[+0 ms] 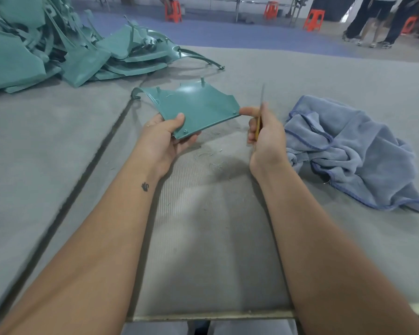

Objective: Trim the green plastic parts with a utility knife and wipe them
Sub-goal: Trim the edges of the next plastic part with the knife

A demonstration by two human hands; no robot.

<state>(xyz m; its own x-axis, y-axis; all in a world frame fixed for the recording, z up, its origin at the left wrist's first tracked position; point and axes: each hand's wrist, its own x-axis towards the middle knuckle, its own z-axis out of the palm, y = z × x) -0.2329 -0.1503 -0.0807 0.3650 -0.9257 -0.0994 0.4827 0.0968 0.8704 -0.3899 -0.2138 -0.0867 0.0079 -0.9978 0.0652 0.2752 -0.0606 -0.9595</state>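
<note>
Trim step, I judge. L hand (pixel 166 136) grip holds green part (pixel 198 110) above surface (pixel 203 238). R hand (pixel 264 131) clenched on utility knife (pixel 260 112), blade at part's R corner. Next: steady edge, controlled shave; towel (pixel 353 151) near for wipe.

no readable text, labels, brand names, numbers or signs appear anywhere in the view. the only mark is a small dark tattoo (pixel 145 187) on the inner left forearm, left of centre in the frame; it is a shape, not letters or digits that can be read.
</note>
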